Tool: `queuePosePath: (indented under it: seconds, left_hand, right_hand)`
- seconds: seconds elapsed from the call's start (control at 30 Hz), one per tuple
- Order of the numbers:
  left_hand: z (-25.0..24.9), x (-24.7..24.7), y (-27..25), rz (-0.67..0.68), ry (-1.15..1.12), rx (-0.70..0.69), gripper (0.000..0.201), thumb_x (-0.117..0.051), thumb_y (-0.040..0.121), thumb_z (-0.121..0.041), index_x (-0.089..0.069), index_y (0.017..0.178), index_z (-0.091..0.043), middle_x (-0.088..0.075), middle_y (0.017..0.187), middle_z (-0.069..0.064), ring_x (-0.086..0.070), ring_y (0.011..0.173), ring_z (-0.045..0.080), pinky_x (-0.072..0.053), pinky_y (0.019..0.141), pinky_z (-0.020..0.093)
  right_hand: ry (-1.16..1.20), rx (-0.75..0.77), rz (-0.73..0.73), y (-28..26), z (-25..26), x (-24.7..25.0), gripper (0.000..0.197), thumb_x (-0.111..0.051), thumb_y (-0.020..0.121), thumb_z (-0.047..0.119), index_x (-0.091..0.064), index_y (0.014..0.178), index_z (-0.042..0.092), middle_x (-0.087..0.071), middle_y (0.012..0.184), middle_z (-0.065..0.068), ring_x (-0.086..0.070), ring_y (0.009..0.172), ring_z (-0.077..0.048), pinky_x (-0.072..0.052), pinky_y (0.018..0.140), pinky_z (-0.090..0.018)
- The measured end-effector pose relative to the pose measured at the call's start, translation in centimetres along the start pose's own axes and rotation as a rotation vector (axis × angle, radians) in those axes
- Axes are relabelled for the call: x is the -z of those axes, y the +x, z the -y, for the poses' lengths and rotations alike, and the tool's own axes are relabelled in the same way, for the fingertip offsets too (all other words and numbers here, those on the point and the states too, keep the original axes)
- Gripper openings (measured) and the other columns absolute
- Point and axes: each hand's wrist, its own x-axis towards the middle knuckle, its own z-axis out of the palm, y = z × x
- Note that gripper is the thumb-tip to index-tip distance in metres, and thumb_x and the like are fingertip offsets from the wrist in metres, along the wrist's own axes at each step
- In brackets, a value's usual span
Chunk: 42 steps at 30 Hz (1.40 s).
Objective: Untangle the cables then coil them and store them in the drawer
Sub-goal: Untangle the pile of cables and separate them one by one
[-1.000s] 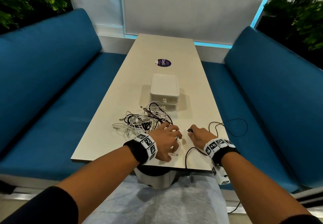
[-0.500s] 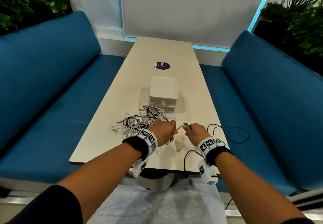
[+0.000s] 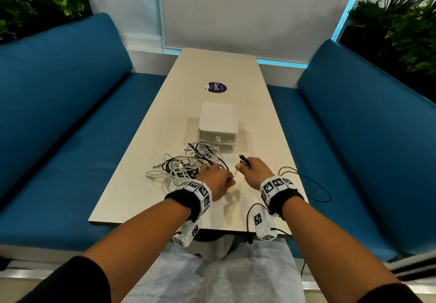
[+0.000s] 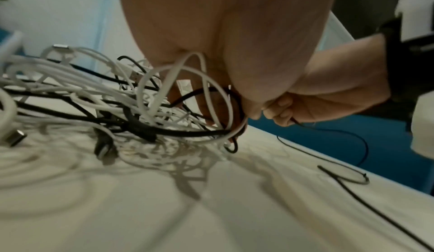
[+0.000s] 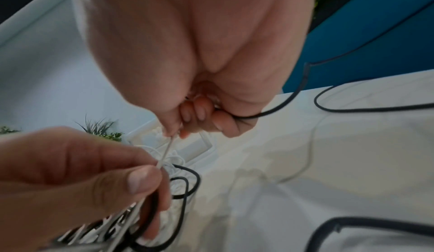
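Note:
A tangle of white and black cables [image 3: 186,163] lies on the pale table [image 3: 141,198] in front of a white two-drawer box [image 3: 217,125], both drawers closed. My left hand [image 3: 218,180] rests at the tangle's right edge and pinches a thin white cable [image 5: 168,148] between thumb and forefinger, with black loops [image 5: 185,187] under its fingers. My right hand [image 3: 247,169] pinches the same white cable a short way off, so it runs straight between the hands. The right hand's curled fingers also hold a black cable [image 5: 270,113], whose plug [image 3: 243,159] sticks up.
The black cable's slack [image 3: 313,189] loops over the table's right edge above the blue bench [image 3: 354,161], and another part hangs off the near edge. A purple sticker [image 3: 217,87] lies beyond the box. Blue benches flank the table on both sides.
Both hands have lifted off the table and moved forward toward the tangle. The thin white cable is now drawn straight between them, and the black plug points up from my right hand.

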Motion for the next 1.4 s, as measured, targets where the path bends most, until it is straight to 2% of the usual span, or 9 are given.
queuePosePath:
  seconds: [0.17, 0.33, 0.4, 0.53, 0.63, 0.9, 1.13, 1.27, 1.4]
  left_hand:
    - [-0.3, 0.0, 0.0, -0.053, -0.031, 0.013, 0.027, -0.038, 0.098, -0.026, -0.062, 0.087, -0.025, -0.064, 0.088, -0.006, -0.048, 0.099, 0.023, -0.028, 0.09, 0.044]
    - [-0.2, -0.4, -0.1, -0.097, -0.086, 0.012, 0.025, -0.037, 0.099, -0.027, -0.057, 0.083, -0.029, -0.064, 0.082, -0.009, -0.049, 0.097, 0.021, -0.024, 0.081, 0.04]
    - [-0.1, -0.6, -0.3, -0.089, -0.087, 0.007, 0.024, -0.039, 0.097, -0.028, -0.059, 0.083, -0.029, -0.064, 0.079, -0.009, -0.049, 0.099, 0.021, -0.024, 0.082, 0.04]
    - [0.1, -0.7, -0.5, -0.018, 0.132, -0.05, 0.022, -0.045, 0.097, -0.04, -0.065, 0.102, -0.031, -0.062, 0.089, -0.002, -0.043, 0.109, 0.024, -0.022, 0.1, 0.051]
    - [-0.1, -0.5, -0.3, -0.004, 0.181, -0.071, 0.03, -0.042, 0.099, -0.043, -0.068, 0.101, -0.029, -0.066, 0.095, -0.002, -0.042, 0.109, 0.024, -0.022, 0.099, 0.052]
    - [0.0, -1.9, -1.1, -0.066, 0.305, -0.112, 0.038, -0.035, 0.103, -0.045, -0.068, 0.107, -0.027, -0.06, 0.111, -0.004, -0.042, 0.113, 0.027, -0.026, 0.1, 0.054]
    - [-0.6, -2.6, -1.5, -0.057, 0.326, -0.14, 0.039, -0.033, 0.099, -0.04, -0.069, 0.105, -0.027, -0.061, 0.106, -0.005, -0.041, 0.114, 0.027, -0.022, 0.104, 0.053]
    - [-0.7, -3.0, -1.4, -0.091, 0.369, -0.155, 0.042, -0.033, 0.1, -0.037, -0.065, 0.12, -0.02, -0.052, 0.135, 0.006, -0.032, 0.132, 0.03, -0.013, 0.115, 0.054]
    - [-0.2, -3.1, -1.5, -0.109, 0.363, -0.173, 0.048, -0.032, 0.102, -0.033, -0.05, 0.139, -0.01, -0.048, 0.146, 0.011, -0.018, 0.147, 0.031, -0.002, 0.12, 0.05]
  right_hand:
    - [0.045, 0.016, 0.004, -0.5, -0.1, -0.3, 0.037, -0.055, 0.095, 0.036, -0.047, 0.064, 0.017, -0.046, 0.06, 0.002, -0.042, 0.058, -0.017, -0.033, 0.057, -0.031]
    - [0.058, 0.062, 0.084, -0.5, 0.2, -1.1, 0.028, -0.051, 0.097, 0.022, -0.055, 0.071, 0.013, -0.048, 0.061, 0.001, -0.042, 0.058, -0.016, -0.032, 0.056, -0.03]
    - [-0.016, 0.046, 0.103, -0.4, 0.3, -1.5, 0.026, -0.047, 0.099, 0.024, -0.057, 0.077, 0.016, -0.056, 0.071, -0.002, -0.052, 0.07, -0.022, -0.035, 0.061, -0.03]
    - [-0.22, -0.002, 0.072, -0.4, -0.2, -2.0, 0.024, -0.04, 0.1, 0.021, -0.06, 0.109, 0.01, -0.064, 0.113, -0.013, -0.059, 0.105, -0.033, -0.04, 0.078, -0.03]
    - [-0.28, -0.047, 0.031, -0.4, -0.8, -1.8, 0.026, -0.039, 0.1, 0.017, -0.057, 0.116, 0.007, -0.062, 0.12, -0.016, -0.057, 0.112, -0.034, -0.043, 0.085, -0.032]
    - [-0.368, -0.209, -0.066, -0.1, -2.9, -0.1, 0.026, -0.041, 0.099, 0.01, -0.05, 0.121, 0.0, -0.058, 0.124, -0.019, -0.055, 0.116, -0.034, -0.044, 0.087, -0.034]
    - [-0.128, 0.065, 0.061, -0.5, -0.2, -1.5, 0.021, -0.035, 0.101, 0.029, -0.049, 0.107, 0.015, -0.065, 0.101, -0.017, -0.062, 0.092, -0.036, -0.05, 0.079, -0.041]
    - [-0.073, 0.163, 0.104, -0.9, 2.1, -1.6, 0.02, -0.04, 0.102, 0.03, -0.055, 0.102, 0.017, -0.066, 0.102, -0.011, -0.057, 0.089, -0.027, -0.038, 0.074, -0.031]
    - [-0.071, 0.201, 0.14, -0.7, 2.6, -1.9, 0.025, -0.041, 0.101, 0.031, -0.061, 0.098, 0.015, -0.068, 0.102, -0.011, -0.061, 0.094, -0.028, -0.044, 0.08, -0.033]
